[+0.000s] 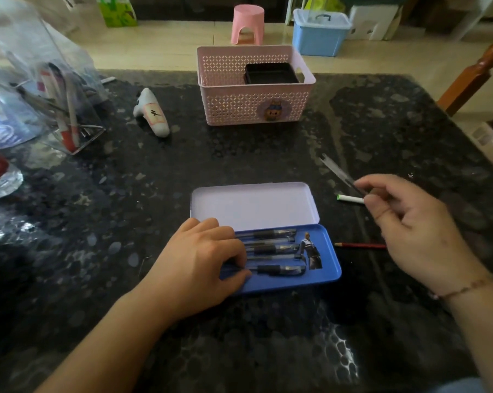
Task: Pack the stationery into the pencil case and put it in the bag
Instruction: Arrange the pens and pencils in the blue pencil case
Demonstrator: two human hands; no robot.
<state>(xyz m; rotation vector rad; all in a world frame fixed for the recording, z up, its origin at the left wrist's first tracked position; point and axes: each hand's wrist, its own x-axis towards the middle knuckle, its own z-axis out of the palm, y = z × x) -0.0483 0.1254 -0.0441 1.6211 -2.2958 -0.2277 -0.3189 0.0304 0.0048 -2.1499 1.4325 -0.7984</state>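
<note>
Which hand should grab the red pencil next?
Left, probably. The right hand already pinches a clear ruler; the left hand only rests on pens in the pencil case, though the red pencil lies rightward.

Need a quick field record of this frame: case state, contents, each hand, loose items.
case: blue pencil case, lid open, flat on the table
contents: several black-grip pens lying side by side
left hand: left hand rests on the pens' ends inside the case
right hand: right hand pinches a clear ruler above the table
loose items: red pencil and white stick on the table right of the case
behind: pink basket
</note>
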